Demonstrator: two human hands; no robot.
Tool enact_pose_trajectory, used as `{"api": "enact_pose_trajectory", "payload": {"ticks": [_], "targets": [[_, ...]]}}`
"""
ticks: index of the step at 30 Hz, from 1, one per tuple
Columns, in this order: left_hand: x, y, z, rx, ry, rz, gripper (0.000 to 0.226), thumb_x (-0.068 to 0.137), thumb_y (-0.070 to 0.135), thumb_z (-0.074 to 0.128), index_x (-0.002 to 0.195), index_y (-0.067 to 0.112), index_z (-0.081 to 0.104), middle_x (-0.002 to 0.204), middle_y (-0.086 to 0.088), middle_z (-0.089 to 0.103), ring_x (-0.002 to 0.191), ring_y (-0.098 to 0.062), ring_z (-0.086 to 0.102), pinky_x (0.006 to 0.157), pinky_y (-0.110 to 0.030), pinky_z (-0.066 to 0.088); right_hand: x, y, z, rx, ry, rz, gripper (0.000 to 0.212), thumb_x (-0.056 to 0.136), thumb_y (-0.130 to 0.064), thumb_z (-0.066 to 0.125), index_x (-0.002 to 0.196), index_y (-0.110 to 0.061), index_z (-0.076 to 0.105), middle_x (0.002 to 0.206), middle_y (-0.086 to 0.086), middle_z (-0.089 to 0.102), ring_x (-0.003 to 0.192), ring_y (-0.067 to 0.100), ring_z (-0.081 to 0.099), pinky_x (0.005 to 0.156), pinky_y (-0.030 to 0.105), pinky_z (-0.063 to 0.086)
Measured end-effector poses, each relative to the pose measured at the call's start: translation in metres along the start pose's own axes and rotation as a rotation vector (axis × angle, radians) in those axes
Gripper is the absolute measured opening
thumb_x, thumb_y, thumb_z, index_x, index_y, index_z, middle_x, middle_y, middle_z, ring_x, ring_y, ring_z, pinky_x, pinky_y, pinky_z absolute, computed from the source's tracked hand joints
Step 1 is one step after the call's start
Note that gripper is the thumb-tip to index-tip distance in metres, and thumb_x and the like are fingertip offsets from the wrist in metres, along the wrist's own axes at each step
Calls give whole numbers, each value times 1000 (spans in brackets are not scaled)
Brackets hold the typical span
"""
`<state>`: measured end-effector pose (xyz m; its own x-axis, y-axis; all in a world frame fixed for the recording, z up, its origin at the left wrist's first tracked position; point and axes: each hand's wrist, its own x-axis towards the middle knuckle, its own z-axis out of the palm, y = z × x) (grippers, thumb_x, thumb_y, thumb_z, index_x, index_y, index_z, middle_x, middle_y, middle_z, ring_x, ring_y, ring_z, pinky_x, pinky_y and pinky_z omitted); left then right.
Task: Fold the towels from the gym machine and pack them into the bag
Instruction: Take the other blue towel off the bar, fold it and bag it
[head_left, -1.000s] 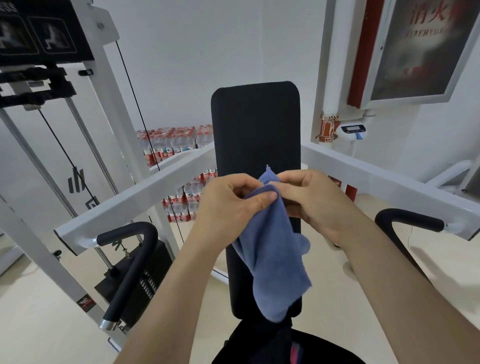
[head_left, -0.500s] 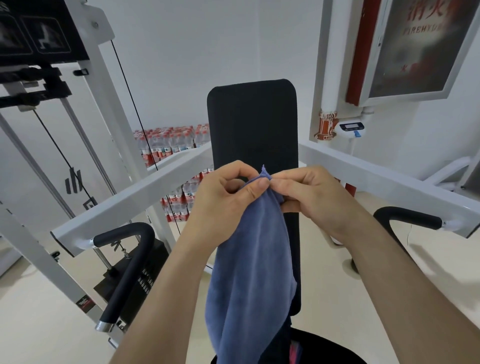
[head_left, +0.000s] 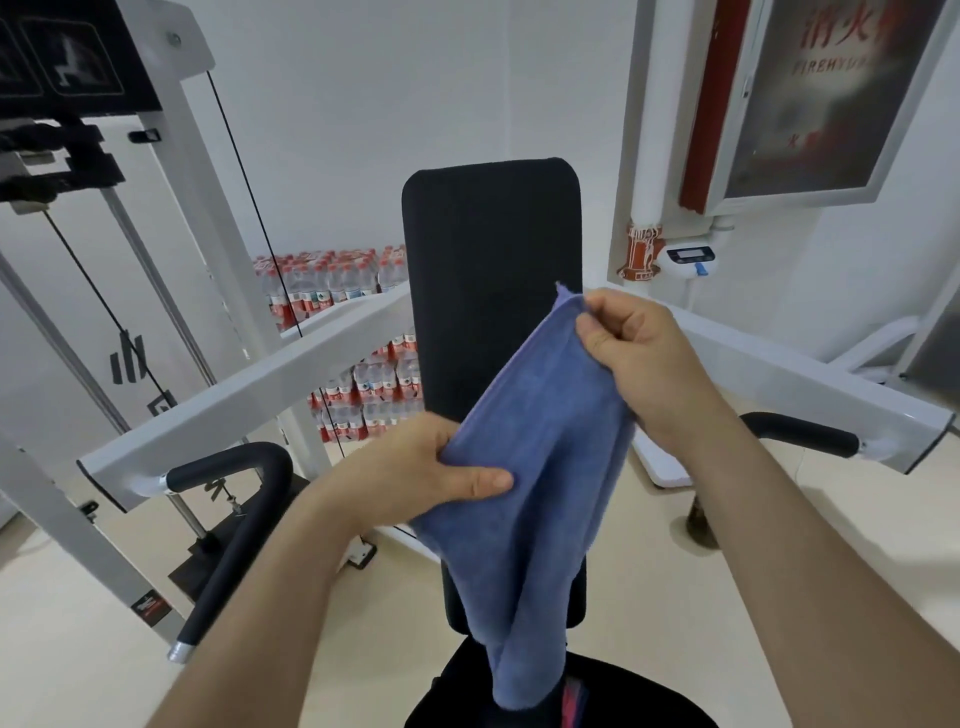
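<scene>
Holding a blue towel (head_left: 540, 467) in front of the black backrest pad (head_left: 491, 291), you pinch its top corner with your right hand (head_left: 631, 358) while your left hand (head_left: 426, 475) clamps thumb-over on the left edge lower down. The cloth hangs limp and creased, likely light and soft; take it by corners and edges. No bag can be made out for certain.
</scene>
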<state>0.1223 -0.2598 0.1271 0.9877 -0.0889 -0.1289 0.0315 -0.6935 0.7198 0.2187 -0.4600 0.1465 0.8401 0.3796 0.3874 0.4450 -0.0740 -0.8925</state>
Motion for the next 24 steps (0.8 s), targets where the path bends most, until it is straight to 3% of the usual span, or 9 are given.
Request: {"api": "enact_pose_trajectory", "payload": {"ticks": [3, 6, 9, 12, 16, 18, 21, 24], "targets": [[-1, -38, 6, 520, -143, -245, 38, 74, 58, 67, 83, 21, 68, 83, 2, 72, 78, -16, 70, 80, -37, 58, 13, 18, -15, -127, 211, 35, 22, 102, -18, 45, 106, -11, 65, 105, 11, 68, 94, 20, 63, 86, 29, 52], [-3, -60, 6, 638, -24, -321, 37, 76, 57, 64, 87, 22, 67, 85, 3, 72, 77, -14, 70, 79, -36, 58, 19, 41, -24, -283, 256, 41, 21, 101, -15, 44, 92, -8, 62, 86, 10, 64, 77, 18, 57, 71, 22, 44], [-6, -69, -1, 776, 148, -271, 40, 85, 65, 51, 105, 33, 63, 98, 9, 70, 86, -9, 64, 84, -34, 52, 18, 56, -27, -263, 294, 108, 22, 100, -17, 44, 90, -7, 60, 87, 15, 63, 74, 11, 52, 72, 24, 42], [-3, -86, -7, 627, 134, -338, 39, 90, 60, 43, 98, 30, 66, 90, 9, 70, 82, -10, 64, 82, -36, 53, 12, 49, -18, -245, 184, 86, 23, 101, -20, 46, 93, -7, 63, 93, 13, 67, 78, 11, 58, 72, 20, 46], [0, -98, 1, 606, -30, -364, 33, 83, 47, 54, 93, 19, 68, 89, -1, 71, 77, -16, 64, 76, -32, 52, 1, 24, 9, -248, -38, -66, 20, 102, -18, 46, 94, -13, 63, 82, 2, 67, 76, 6, 63, 67, 16, 49], [4, -84, 7, 452, 128, -213, 22, 86, 42, 60, 98, 27, 70, 96, 10, 70, 87, -10, 65, 82, -29, 53, -2, 13, 20, -236, -110, -121, 22, 102, -18, 46, 86, -15, 61, 73, -6, 63, 71, 2, 61, 66, 14, 49], [5, -39, 12, -143, 499, 73, 14, 89, 28, 65, 103, 27, 68, 100, 15, 70, 94, -2, 65, 85, -21, 50, -3, 3, 30, -249, -155, -181, 29, 102, -16, 45, 77, -17, 58, 66, -8, 55, 66, 2, 53, 64, 14, 45], [6, -3, 16, -504, 506, 222, 20, 87, 27, 65, 106, 19, 66, 99, 4, 75, 94, -7, 69, 80, -17, 53, -5, 2, 37, -243, -200, -198, 28, 103, -17, 44, 81, -11, 60, 68, 0, 57, 65, 9, 54, 63, 20, 46]]}}
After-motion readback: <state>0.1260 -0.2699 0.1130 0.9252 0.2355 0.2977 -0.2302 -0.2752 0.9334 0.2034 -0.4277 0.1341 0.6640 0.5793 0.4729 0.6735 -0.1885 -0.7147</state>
